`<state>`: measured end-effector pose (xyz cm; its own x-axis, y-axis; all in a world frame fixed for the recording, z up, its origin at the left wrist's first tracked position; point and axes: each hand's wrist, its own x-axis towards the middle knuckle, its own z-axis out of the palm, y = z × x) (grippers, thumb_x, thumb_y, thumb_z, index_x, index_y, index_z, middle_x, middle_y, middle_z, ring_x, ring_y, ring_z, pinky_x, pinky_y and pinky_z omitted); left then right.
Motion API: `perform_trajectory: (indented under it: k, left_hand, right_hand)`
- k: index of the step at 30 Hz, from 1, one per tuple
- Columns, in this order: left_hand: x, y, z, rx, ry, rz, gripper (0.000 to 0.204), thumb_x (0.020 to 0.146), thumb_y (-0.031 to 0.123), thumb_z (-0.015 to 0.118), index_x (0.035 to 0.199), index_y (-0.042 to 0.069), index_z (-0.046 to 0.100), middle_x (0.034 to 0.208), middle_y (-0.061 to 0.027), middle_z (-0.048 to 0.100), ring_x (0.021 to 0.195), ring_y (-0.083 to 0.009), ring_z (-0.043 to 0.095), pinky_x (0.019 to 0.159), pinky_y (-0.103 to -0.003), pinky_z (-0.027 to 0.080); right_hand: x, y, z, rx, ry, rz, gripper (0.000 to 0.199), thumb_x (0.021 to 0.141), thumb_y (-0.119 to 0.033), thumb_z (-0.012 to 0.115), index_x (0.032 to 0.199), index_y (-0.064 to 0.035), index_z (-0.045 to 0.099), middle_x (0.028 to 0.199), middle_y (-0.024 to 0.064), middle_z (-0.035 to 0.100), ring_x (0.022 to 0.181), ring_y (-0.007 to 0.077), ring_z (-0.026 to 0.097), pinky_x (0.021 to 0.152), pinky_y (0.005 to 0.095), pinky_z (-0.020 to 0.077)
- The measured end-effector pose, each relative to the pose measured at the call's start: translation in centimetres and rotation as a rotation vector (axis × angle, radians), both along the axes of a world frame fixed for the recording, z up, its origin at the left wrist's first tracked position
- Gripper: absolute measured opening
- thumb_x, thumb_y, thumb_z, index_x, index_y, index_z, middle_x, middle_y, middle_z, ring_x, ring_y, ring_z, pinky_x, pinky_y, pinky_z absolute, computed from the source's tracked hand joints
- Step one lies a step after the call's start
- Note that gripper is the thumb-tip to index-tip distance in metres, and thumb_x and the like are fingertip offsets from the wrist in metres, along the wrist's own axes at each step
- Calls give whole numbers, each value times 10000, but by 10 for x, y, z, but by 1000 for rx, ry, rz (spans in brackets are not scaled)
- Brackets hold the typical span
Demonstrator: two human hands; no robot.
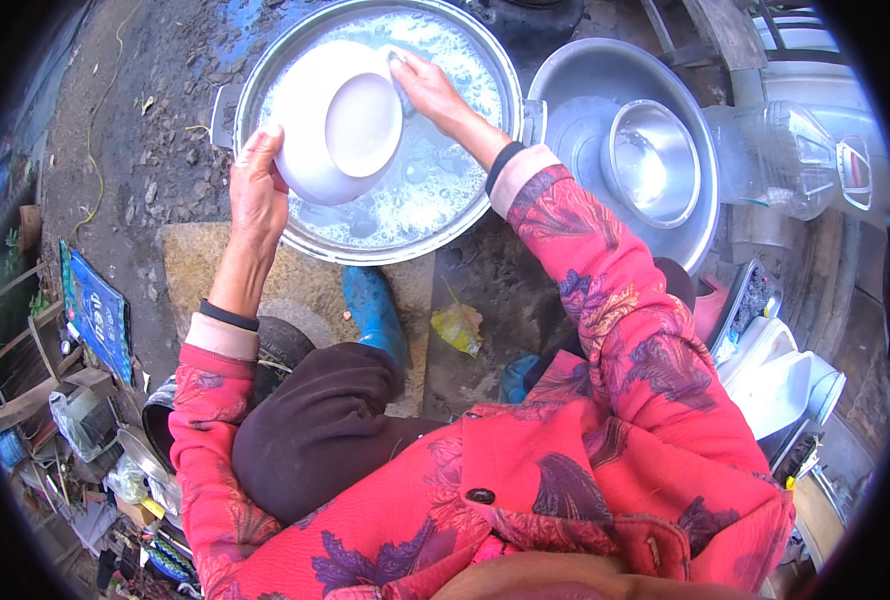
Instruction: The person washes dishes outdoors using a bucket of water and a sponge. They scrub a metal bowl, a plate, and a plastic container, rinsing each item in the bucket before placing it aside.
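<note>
White bowl [310, 150] held over a big tub [510, 75] of soapy water

The bowl is near the top of the frame, left of the middle. It is tipped, and its round bottom faces up at us. The left hand [260, 175] pinches its lower left edge, thumb on the outside, fingers mostly hidden behind. The right hand [430, 90] is bent at the bowl's upper right side. I cannot tell how tight it is or if something is tucked in it.

Under the bowl, the round metal tub has water with lots of white suds [425, 195]. It has a handle on each side, and the right one is by a wide grey basin [562, 72]. A small shiny metal bowl [650, 160] sits in that basin, on its right side. A big see-through plastic bottle [780, 155] lies just right of the basin.

The bowl's lower left edge reaches close to the tub's rim. Suds show between the bowl and the tub's right wall, so there is some room there. More room is at the left, over muddy ground [115, 190]. Below the tub, a blue boot [375, 315] stands close to the rim.
</note>
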<state>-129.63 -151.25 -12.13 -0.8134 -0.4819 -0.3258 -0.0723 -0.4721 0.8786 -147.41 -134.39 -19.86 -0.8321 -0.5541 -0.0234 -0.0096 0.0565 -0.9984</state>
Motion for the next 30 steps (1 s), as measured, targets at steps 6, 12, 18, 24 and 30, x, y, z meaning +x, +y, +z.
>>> perform_trajectory:
  k: [6, 12, 18, 24, 30]
  left_hand:
    - [1, 0, 15, 114, -24, -104, 303, 920, 173, 549, 1191, 41, 523, 1125, -43, 598, 1063, -166, 561, 882, -353, 483]
    - [4, -8, 17, 118, -169, -250, 292, 874, 119, 584, 1147, 30, 536, 1085, -42, 610, 989, -150, 590, 869, -364, 501]
    - [3, -14, -16, 430, 10, 185, 302, 841, 70, 601, 1125, -12, 539, 1072, -80, 625, 1008, -202, 592, 895, -364, 485]
    - [15, -21, -27, 662, -24, 198, 294, 857, 31, 542, 1145, -21, 516, 1108, -142, 612, 1031, -242, 600, 900, -369, 504]
    - [26, -31, -39, 731, 191, 225, 298, 857, 38, 536, 1146, -33, 508, 1091, -143, 620, 960, -247, 636, 816, -358, 562]
  right_hand:
    - [-8, 9, -10, 118, -70, 18, 369, 934, -244, 447, 1164, 17, 569, 1083, 149, 628, 1005, 194, 572, 874, 315, 432]
    - [-26, 1, 10, 297, -56, 159, 356, 903, -240, 439, 1063, 30, 607, 989, 190, 648, 914, 252, 607, 821, 353, 450]
    - [60, 1, 40, 3, 314, -151, 319, 931, -241, 457, 1078, -4, 612, 1118, 183, 603, 1109, 317, 531, 967, 412, 384]
    - [146, -10, 71, 150, 1036, 153, 298, 870, -215, 510, 1135, -111, 598, 1301, 84, 504, 1287, 236, 394, 1093, 513, 177]
    - [99, 20, 47, 259, 1061, 78, 325, 835, -196, 566, 1145, -101, 585, 1309, 77, 499, 1273, 234, 407, 1086, 554, 159]
